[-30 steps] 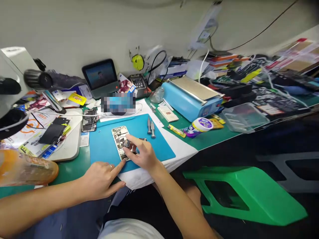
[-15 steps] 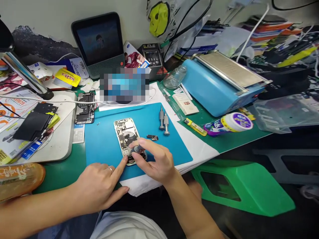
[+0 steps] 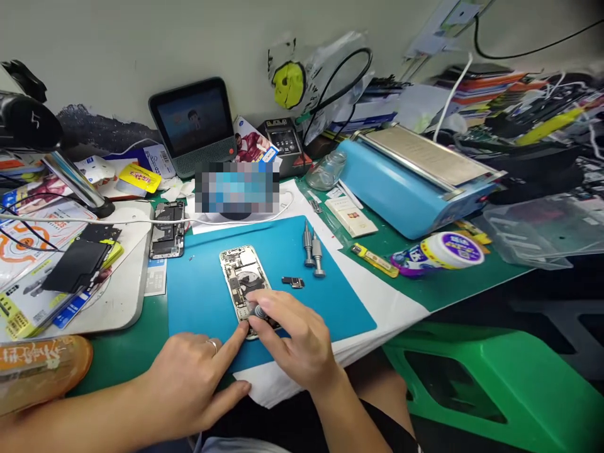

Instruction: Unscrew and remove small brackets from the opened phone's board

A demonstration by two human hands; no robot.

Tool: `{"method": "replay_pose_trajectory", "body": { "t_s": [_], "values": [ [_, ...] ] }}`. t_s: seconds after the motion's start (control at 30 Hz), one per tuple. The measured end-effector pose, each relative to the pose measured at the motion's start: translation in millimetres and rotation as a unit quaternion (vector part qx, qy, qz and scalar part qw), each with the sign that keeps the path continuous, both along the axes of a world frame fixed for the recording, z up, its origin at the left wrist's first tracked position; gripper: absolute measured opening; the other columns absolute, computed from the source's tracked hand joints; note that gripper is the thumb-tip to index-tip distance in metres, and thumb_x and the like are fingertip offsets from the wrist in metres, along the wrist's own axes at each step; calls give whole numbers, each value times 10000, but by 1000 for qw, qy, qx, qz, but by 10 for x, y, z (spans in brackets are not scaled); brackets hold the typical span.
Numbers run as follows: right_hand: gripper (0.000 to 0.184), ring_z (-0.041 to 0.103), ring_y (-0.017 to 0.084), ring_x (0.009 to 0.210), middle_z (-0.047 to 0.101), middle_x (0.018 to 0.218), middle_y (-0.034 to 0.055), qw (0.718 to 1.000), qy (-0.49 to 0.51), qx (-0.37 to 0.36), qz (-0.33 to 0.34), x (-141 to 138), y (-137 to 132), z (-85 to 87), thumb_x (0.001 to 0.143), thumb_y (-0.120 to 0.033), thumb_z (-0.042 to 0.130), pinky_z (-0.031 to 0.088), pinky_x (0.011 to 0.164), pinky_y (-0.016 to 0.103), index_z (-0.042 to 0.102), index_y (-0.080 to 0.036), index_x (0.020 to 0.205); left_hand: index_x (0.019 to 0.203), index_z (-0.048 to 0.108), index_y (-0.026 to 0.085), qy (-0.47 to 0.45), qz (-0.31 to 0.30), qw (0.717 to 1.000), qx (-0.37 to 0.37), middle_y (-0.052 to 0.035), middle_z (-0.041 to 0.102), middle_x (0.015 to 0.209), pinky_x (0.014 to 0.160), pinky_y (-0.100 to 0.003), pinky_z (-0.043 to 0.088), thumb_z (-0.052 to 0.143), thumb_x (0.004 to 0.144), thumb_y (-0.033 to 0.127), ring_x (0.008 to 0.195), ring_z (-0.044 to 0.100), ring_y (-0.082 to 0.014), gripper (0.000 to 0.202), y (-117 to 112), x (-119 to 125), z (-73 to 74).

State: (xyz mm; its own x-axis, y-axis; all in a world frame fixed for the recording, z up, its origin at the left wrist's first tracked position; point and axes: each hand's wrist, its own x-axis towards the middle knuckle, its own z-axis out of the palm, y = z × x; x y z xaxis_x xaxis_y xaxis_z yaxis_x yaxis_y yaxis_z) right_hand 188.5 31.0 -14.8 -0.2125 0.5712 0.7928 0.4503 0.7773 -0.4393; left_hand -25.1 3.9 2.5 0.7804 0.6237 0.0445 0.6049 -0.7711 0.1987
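Note:
An opened phone (image 3: 241, 274) with its inner parts exposed lies on a blue mat (image 3: 340, 311). My left hand (image 3: 191, 374) presses its index fingertip on the phone's lower left edge; the thumb is stretched out and nothing is held. Between thumb and fingers, my right hand (image 3: 302, 333) grips a small screwdriver (image 3: 258, 312) with a grey ribbed handle, over the phone's lower end. Its tip is hidden. Right of the phone, a small dark phone part (image 3: 293, 282) rests on the mat. Two more screwdrivers, one darker (image 3: 307, 245) and one silver (image 3: 318, 257), lie beyond it.
A second phone part assembly (image 3: 167, 229) lies at the mat's upper left. Behind stand a tablet-like display (image 3: 193, 119) and a blue machine with a metal top (image 3: 396, 182). A yellow lighter (image 3: 375, 260) and a white-and-purple tub (image 3: 438, 251) are at right, a green stool (image 3: 509, 377) below.
The head view has tilted up, so the desk and hands appear lower. Both hands keep their places at the phone's lower end, the screwdriver still in my right hand.

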Motion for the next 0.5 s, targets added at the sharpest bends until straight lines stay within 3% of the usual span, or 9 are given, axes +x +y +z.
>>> {"method": "replay_pose_trajectory", "body": {
  "t_s": [0.5],
  "values": [
    [620, 726, 203, 997, 735, 1088, 112, 999, 29, 16, 14, -4, 1, -26, 920, -14, 620, 671, 779, 357, 452, -240, 1472, 1479, 352, 91, 7, -4, 1000, 4, -13, 687, 699, 490, -323, 425, 331, 1065, 502, 570, 674, -212, 584, 15, 18, 15]
  ]
}}
